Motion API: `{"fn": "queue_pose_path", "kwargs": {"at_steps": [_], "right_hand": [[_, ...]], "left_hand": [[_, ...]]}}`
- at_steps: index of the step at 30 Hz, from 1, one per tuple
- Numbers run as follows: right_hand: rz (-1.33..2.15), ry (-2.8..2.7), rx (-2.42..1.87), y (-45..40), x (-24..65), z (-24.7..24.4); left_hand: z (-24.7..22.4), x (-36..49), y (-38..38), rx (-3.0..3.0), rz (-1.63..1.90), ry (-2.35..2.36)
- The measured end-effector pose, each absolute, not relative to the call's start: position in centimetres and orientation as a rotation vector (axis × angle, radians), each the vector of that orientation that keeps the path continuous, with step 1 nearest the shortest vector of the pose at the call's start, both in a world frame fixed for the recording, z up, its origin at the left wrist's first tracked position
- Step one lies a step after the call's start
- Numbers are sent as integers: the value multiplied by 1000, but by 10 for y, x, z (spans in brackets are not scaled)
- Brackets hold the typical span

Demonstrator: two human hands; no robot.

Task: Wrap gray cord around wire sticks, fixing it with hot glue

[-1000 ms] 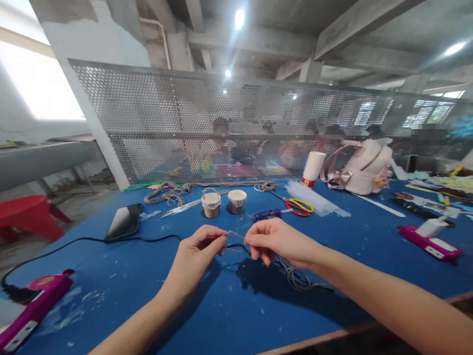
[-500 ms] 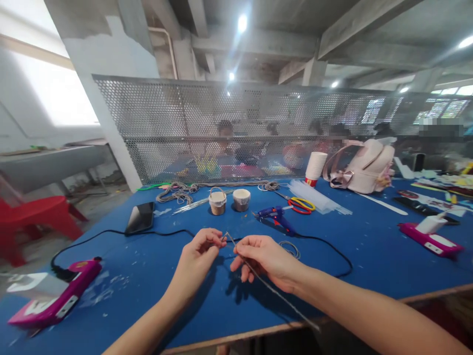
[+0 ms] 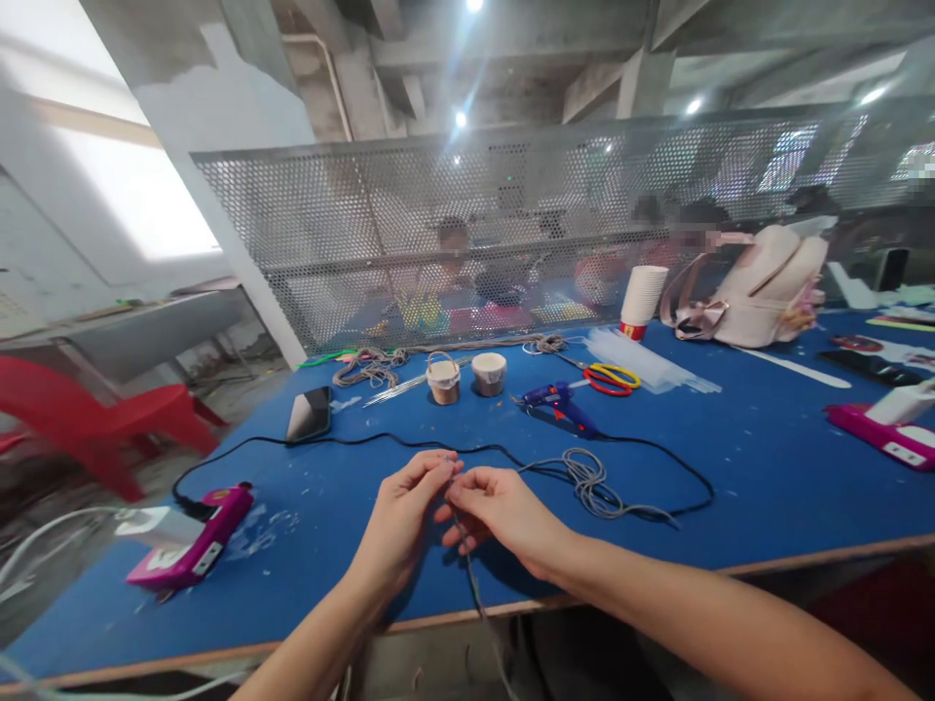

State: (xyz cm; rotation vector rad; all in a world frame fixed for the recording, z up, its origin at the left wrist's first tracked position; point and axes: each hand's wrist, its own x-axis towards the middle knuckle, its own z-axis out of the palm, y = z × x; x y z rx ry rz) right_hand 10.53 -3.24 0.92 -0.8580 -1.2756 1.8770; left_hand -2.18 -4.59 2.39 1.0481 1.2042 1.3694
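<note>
- Left hand (image 3: 405, 501): fingertips pinched on thin cord (image 3: 472, 574)
- Right hand (image 3: 507, 511): thumb-index pinch, same cord, other fingers loose
- Cord drops past bench (image 3: 343, 545) edge

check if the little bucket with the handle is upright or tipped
Upright: the little bucket stands on the blue table, its pale rim on top and its handle arching above.

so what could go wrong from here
The thin cord between both hands hangs past the table edge and might snag there. The loose coil overlaps the black cable, so tugging one could drag the other. The glue gun shows a red light; if hot, it may burn fingers.
</note>
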Motion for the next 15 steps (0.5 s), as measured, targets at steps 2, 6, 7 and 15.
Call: {"fn": "queue_pose_path", "kwargs": {"at_steps": [2, 6, 7, 15], "right_hand": [[1758, -1491, -877, -29, 112, 11], [1049, -1907, -939, -19, 131, 24], [898, -1946, -921, -16, 134, 27], [984, -1991, -747, 4, 130, 33]], "left_hand": [[27, -22, -48, 972, 1356, 1168], [36, -25, -51, 946, 1328, 1120], [38, -26, -52, 958, 1313, 1109], [41, -31, -44, 1050, 1183, 1115]]}}
